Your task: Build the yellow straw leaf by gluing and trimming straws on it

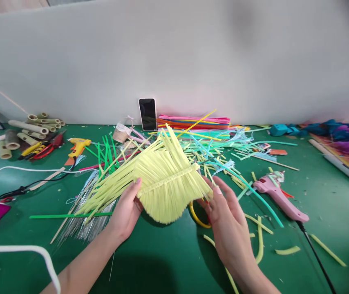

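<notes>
A pale yellow-green leaf shape built from fuzzy pipe cleaners is held up over the table, its raised midrib running across it. Long untrimmed pipe cleaners fan out from its upper left side. My left hand grips the leaf at its left end, thumb on top. At the right edge, my right hand has its thumb and fingers closed on the leaf's lower right corner. A yellow ring handle, apparently of scissors, shows beside my right fingers; whether I hold it is hidden.
Loose pipe cleaners heap behind the leaf. A pink glue gun lies right, its black cord running forward. At left are a yellow glue gun, pliers, bamboo pieces and wires. A phone leans on the wall.
</notes>
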The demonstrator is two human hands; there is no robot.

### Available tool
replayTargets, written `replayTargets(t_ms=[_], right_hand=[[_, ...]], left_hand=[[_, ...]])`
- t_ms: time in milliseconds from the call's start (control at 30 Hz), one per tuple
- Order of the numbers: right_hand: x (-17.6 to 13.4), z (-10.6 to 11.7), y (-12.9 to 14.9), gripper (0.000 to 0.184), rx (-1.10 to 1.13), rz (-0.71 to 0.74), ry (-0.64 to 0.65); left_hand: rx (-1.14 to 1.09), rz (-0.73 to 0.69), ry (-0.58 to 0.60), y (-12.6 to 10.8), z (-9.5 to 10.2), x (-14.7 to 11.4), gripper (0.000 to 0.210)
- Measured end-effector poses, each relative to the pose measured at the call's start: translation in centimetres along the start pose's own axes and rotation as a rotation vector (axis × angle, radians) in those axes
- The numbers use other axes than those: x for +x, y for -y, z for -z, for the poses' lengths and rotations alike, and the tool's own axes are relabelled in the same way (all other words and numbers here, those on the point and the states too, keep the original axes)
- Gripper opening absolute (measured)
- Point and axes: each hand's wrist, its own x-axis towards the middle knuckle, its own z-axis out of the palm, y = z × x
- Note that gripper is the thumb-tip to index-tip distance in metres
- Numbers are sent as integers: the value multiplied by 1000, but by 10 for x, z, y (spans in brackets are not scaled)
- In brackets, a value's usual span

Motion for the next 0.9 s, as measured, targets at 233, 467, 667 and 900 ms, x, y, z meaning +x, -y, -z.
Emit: replayTargets(t_ms=[233, 467, 667, 900], right_hand=[[-9, 7, 6, 28, -947, 1037, -116], [-19, -1, 5, 12, -1024, 1097, 66], [-15, 6, 1, 13, -1099, 1016, 258], [-15, 8, -1, 15, -918, 930, 246]], left_hand=[[110, -19, 65, 2, -1, -3, 39], [294, 39, 190, 10, -5, -13, 34], [312, 65, 117, 10, -7, -15, 41], [223, 46, 85, 8, -7, -12, 43]])
